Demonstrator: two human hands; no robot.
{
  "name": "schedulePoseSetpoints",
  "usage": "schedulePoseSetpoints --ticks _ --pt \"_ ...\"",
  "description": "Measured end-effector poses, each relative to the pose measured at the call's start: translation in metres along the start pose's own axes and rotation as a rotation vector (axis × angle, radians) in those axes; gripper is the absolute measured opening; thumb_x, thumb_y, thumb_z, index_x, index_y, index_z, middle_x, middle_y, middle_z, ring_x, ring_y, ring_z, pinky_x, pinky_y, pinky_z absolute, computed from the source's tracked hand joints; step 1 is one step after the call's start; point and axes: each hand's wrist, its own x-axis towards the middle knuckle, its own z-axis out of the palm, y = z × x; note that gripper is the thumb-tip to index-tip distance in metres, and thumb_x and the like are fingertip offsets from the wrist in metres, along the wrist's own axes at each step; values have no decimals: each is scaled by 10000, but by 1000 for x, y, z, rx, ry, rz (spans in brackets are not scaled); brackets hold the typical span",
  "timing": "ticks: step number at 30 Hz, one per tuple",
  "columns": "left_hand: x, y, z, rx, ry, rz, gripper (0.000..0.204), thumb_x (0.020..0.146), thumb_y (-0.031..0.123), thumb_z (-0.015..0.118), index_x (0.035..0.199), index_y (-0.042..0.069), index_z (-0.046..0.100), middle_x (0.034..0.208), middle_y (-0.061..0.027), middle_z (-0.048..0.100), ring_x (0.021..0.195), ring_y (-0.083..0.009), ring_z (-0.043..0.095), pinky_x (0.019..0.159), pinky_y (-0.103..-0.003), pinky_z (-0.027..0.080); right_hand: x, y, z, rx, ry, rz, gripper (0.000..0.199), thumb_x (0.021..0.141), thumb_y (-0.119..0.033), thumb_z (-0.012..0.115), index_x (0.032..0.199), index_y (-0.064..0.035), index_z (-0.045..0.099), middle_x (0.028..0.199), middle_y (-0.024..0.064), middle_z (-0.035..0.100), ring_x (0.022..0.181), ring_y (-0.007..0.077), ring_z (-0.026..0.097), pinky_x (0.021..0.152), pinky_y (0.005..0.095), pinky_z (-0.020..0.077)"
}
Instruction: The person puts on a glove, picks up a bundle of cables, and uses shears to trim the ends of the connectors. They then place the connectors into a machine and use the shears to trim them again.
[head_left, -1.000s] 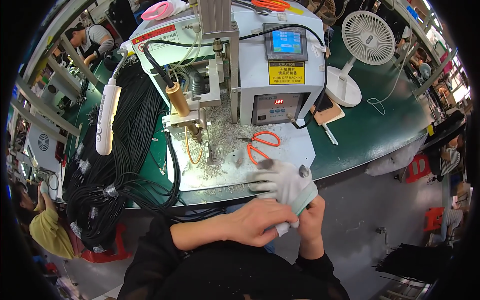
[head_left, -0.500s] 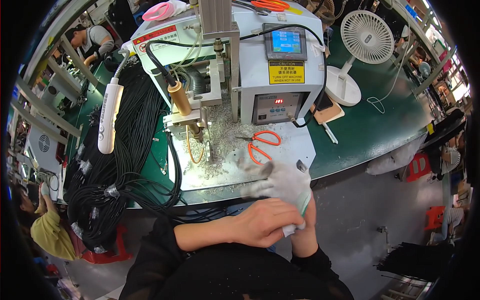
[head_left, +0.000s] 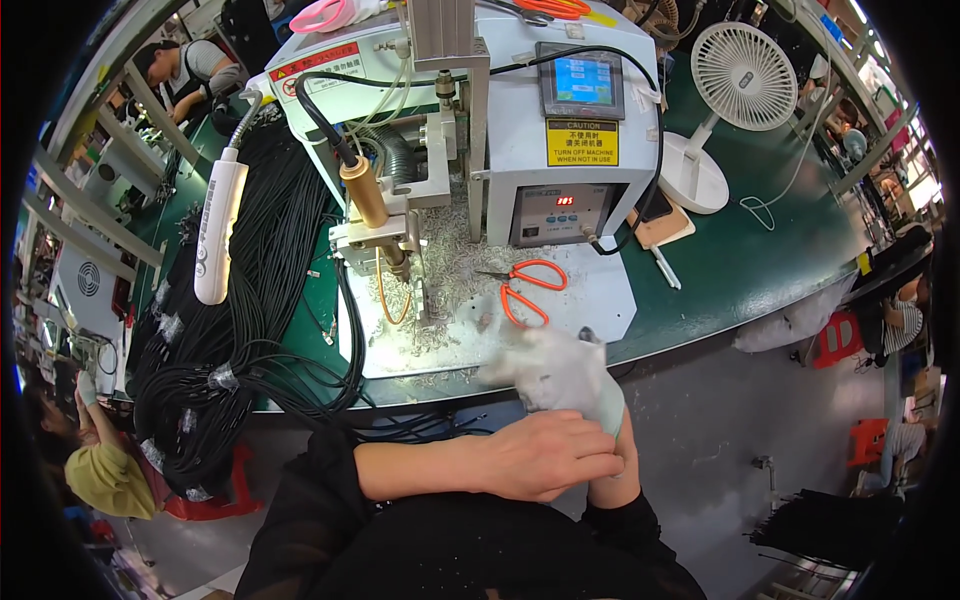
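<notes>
My bare left hand (head_left: pixel 550 458) is closed over the cuff of a whitish work glove (head_left: pixel 562 372) at my right wrist. Inside that glove is my right hand (head_left: pixel 575 385), held just off the front edge of the machine's base plate. Motion smears its fingers, so their pose is unclear. The glove has dark smudges and a pale green cuff. Beyond it, orange-handled scissors (head_left: pixel 525 295) lie spread on the pale base plate (head_left: pixel 590 330). Metal scraps (head_left: pixel 450 270) litter the plate around a brass-coloured machine head (head_left: pixel 363 190).
Bundled black cables (head_left: pixel 235 300) cover the table's left side, under a hanging white lamp (head_left: pixel 220 230). A control box (head_left: pixel 565 213) with a lit display stands behind the scissors. To the right are a white fan (head_left: pixel 743 80) and a white pen (head_left: pixel 666 268) on the green table (head_left: pixel 720 270).
My left hand has slid slightly right and its fingers lie flatter over the glove's cuff. The gloved right hand has shifted a little, and the whole view has moved slightly.
</notes>
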Motion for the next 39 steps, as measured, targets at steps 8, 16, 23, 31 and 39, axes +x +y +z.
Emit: schedulePoseSetpoints --ticks 8,16,23,31,39 --pt "-9 -3 -1 -67 -30 -82 239 778 35 590 1016 54 566 857 -65 532 767 -247 568 633 -334 472 -51 8 -14 -306 298 -478 463 940 -398 415 1354 -203 345 1321 85 414 1158 215 427 873 392 440" --pt "-14 -2 6 -97 -46 -124 293 750 50 599 1040 62 556 885 -59 531 793 -222 570 626 -312 478 -17 -8 -4 -15 -216 -551 412 966 -415 357 1312 -191 377 1073 42 464 949 212 447 776 340 398" --pt "-14 -9 15 -29 -157 -90 344 737 90 600 1077 75 550 905 -45 522 790 -206 567 612 -308 486 -8 -24 -13 472 -557 -355 404 924 -361 384 1285 -178 403 1092 24 467 904 191 455 775 338 393" --pt "-14 -2 17 8 -152 -164 340 710 88 609 1040 64 530 900 -54 498 841 -209 563 639 -316 494 -18 -22 23 -377 258 -626 341 912 -279 423 1199 -102 468 1203 30 519 977 187 523 826 343 437" --pt "-3 -2 1 551 247 -114 351 735 120 583 1081 61 608 1008 -55 584 949 -204 586 749 -288 486 7 -10 -18 -1783 600 -939 297 778 -80 563 1068 -22 547 1075 103 595 982 276 565 807 377 465"
